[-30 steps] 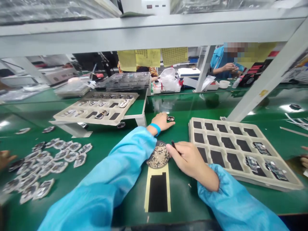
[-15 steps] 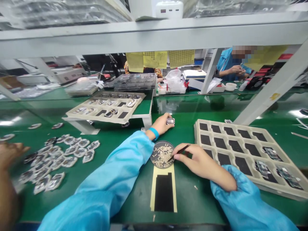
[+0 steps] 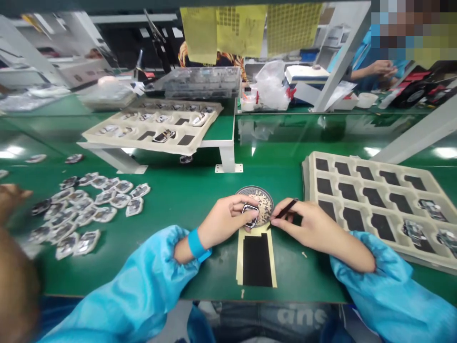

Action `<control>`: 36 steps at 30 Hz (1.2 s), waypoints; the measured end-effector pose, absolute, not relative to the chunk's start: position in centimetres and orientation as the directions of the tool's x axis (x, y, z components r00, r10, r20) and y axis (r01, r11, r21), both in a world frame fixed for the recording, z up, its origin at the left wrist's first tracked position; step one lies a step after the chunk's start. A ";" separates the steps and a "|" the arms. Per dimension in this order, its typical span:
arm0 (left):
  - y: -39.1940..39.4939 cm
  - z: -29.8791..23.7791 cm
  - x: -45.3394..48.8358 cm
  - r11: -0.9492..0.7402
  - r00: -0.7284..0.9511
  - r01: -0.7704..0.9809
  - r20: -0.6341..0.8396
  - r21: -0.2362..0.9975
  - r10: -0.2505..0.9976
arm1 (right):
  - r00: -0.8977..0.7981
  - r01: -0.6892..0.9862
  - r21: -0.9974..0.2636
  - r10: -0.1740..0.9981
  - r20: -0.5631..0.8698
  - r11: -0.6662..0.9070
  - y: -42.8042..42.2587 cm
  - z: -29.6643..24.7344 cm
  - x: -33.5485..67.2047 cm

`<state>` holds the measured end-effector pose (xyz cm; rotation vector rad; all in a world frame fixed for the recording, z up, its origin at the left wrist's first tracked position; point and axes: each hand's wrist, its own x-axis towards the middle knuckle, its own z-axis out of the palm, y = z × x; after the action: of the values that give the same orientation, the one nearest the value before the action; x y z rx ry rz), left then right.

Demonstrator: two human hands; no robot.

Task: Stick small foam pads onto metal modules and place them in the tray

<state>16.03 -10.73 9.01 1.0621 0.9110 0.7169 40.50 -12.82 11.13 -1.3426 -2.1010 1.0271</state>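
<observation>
My left hand is closed on a small rounded-square watch case with a pale rim, held over the near left edge of a round dish. Many tiny pale pieces lie in that dish. Dark tweezers are pinched in my right hand, their tips pointing down beside the dish's right edge. Under both hands lies a yellow sheet bearing a black rectangle. Whether the tweezers grip a piece is too small to tell.
A cream compartment tray with several circuit boards stands at right. Loose metal-and-white housings lie at left, near another person's blurred hand. A second tray rests on a raised stand. A co-worker's hands show beyond.
My left hand has drawn back toward me with the watch case, from beyond the dish to its near edge. The tweezers have moved from over the dish to its right edge. The view has tilted down.
</observation>
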 end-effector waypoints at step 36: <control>-11.4 8.7 16.9 0.451 0.396 -0.021 -0.407 0.892 0.823 | -0.467 0.399 -0.605 0.720 0.513 0.690 -12.7 11.6 39.0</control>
<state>16.85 -11.43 8.71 0.9588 1.0269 0.6542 38.97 -12.71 11.58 -0.8540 -2.1118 0.5210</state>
